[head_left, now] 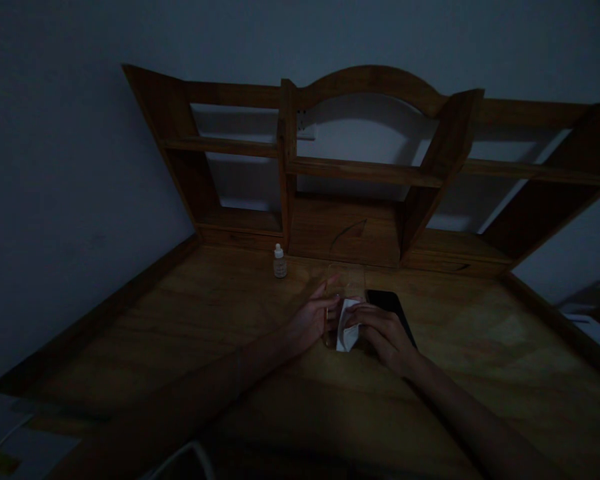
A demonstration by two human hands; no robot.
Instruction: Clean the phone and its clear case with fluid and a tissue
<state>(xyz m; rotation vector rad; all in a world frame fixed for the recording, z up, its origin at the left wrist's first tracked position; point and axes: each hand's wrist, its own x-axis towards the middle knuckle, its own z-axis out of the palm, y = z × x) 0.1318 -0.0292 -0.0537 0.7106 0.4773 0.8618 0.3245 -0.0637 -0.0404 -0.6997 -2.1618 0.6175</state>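
Observation:
A clear phone case (347, 279) is gripped along its left side by my left hand (310, 323), with some fingers showing through it from behind. My right hand (384, 330) pinches a folded white tissue (347, 337) and presses it against the case's lower part. Just beyond the right hand a black phone (387, 303) lies flat on the wooden desk, partly hidden by that hand. A small dropper bottle (280, 263) with a white top stands upright to the left of the case, touched by neither hand.
The wooden desk (190, 320) carries a shelf unit (360, 171) along its back edge, with upright dividers and low drawers. A wall socket (306, 125) shows through the middle opening. White papers (595, 333) lie at the far right. The room is dim.

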